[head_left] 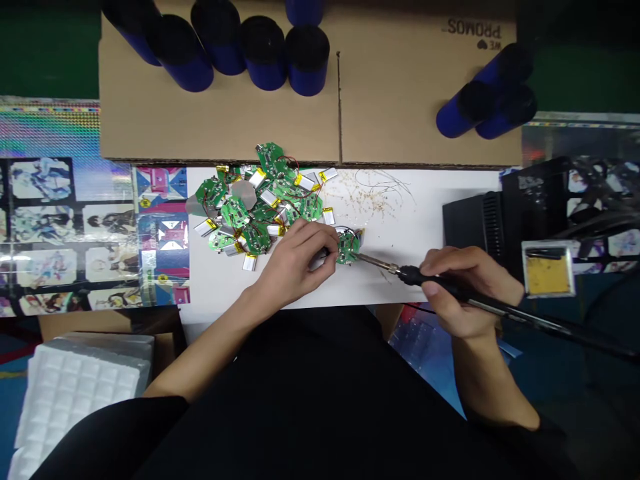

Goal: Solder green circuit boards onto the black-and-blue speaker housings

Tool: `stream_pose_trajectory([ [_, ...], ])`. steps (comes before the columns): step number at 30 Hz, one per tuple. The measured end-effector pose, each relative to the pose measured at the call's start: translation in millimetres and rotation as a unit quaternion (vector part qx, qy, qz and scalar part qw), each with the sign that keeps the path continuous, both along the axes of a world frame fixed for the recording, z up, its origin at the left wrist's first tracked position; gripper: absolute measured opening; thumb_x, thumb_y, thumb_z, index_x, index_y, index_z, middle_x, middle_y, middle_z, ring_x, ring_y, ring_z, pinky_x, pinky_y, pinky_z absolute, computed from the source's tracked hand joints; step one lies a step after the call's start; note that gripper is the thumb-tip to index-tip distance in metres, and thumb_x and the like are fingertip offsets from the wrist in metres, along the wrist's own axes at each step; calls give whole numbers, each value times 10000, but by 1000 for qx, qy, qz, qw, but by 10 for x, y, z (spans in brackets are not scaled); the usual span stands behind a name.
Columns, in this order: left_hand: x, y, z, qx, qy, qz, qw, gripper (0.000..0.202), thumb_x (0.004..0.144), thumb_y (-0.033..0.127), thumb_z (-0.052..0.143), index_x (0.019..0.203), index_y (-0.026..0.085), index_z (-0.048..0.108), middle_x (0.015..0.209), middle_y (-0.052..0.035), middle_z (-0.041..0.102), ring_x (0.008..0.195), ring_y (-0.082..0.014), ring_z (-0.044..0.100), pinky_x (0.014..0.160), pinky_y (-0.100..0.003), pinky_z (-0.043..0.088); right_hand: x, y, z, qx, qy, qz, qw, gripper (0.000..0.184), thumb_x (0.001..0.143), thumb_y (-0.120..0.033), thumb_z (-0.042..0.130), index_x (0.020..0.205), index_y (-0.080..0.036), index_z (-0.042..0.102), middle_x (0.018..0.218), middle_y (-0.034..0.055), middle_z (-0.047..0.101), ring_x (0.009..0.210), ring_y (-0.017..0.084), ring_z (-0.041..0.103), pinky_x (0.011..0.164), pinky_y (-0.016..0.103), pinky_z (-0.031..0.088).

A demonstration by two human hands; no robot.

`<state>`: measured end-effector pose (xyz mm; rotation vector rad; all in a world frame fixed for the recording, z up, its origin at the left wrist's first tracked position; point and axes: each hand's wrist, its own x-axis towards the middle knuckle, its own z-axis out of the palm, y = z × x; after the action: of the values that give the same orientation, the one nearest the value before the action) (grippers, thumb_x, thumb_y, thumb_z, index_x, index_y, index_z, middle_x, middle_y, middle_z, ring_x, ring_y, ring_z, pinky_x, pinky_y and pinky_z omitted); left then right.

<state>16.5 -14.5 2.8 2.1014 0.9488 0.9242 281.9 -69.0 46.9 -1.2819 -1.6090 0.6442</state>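
My left hand grips a small round green circuit board by its edge, with a round metal part and a small yellow-taped pouch battery beside the board. My right hand holds a black-handled soldering iron like a pen. Its metal tip reaches the board's lower edge. A heap of similar green boards with wires and silver pouch batteries lies just beyond my left hand. The iron's cord runs off to the right.
The white work sheet carries solder scraps and thin wires. A black box and a yellow sponge tray stand right. Blue cylinders with black caps rest on cardboard beyond. White foam lies lower left.
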Motion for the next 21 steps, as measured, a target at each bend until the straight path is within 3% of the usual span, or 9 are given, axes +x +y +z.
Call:
stream_pose_trajectory([
  [5, 0, 7, 3, 5, -4, -3, 1000, 102, 1019, 115, 617, 964, 202, 619, 1060, -61, 761, 1005, -198, 693, 926, -374, 505, 82, -58, -80, 19, 56, -105, 993, 211, 838, -435, 851, 839, -272, 718, 697, 15, 679, 591, 218, 657, 505, 372, 536],
  [9, -6, 15, 10, 2, 4, -6, 1000, 99, 1023, 127, 607, 962, 204, 623, 1057, -62, 764, 994, -199, 695, 921, -377, 505, -80, -82, -115, 22, 98, -169, 981, 226, 881, -441, 853, 944, -259, 735, 733, -18, 716, 505, 165, 661, 414, 299, 489],
  [11, -9, 17, 16, -3, 11, -7, 1000, 100, 1027, 143, 600, 955, 207, 627, 1059, -63, 768, 989, -203, 697, 919, -383, 506, -212, -97, -131, 1, 141, -146, 979, 306, 970, -527, 755, 1127, -265, 725, 825, 3, 789, 497, 170, 701, 369, 277, 470],
  [12, -10, 17, 19, -5, 14, -7, 1000, 101, 1030, 152, 597, 951, 208, 628, 1061, -64, 770, 986, -205, 698, 920, -387, 507, -278, -105, -142, -7, 151, -127, 980, 368, 1015, -579, 673, 1215, -272, 700, 892, 29, 821, 542, 193, 744, 390, 291, 508],
  [14, -13, 17, 23, -7, 19, -8, 1000, 98, 1034, 166, 598, 953, 208, 633, 1068, -65, 773, 991, -209, 699, 925, -394, 506, -391, -122, -169, -12, 120, -93, 988, 346, 1085, -540, 558, 1286, -281, 669, 1018, 67, 848, 711, 230, 818, 539, 356, 633],
  [16, -25, 21, 26, -5, 21, -10, 1000, 90, 1042, 176, 604, 964, 208, 636, 1077, -65, 774, 1010, -213, 701, 934, -397, 505, -474, -128, -212, -12, 32, -54, 998, 228, 1075, -395, 622, 1266, -285, 676, 1135, 82, 837, 948, 260, 831, 795, 450, 696],
  [18, -49, 35, 31, 0, 23, -21, 1000, 71, 1050, 181, 618, 988, 204, 645, 1094, -68, 773, 1032, -216, 699, 946, -398, 506, -527, -117, -271, -12, -53, -15, 998, 300, 979, -295, 768, 1263, -284, 670, 1221, 98, 806, 1126, 295, 784, 975, 523, 664],
  [21, -108, 82, 53, 15, 39, -57, 997, 48, 1065, 196, 635, 1048, 201, 679, 1140, -78, 779, 1058, -223, 689, 955, -403, 512, -553, -68, -367, -6, -90, 5, 996, 454, 909, -257, 848, 1308, -285, 632, 1231, 109, 778, 1154, 303, 753, 998, 524, 651],
])
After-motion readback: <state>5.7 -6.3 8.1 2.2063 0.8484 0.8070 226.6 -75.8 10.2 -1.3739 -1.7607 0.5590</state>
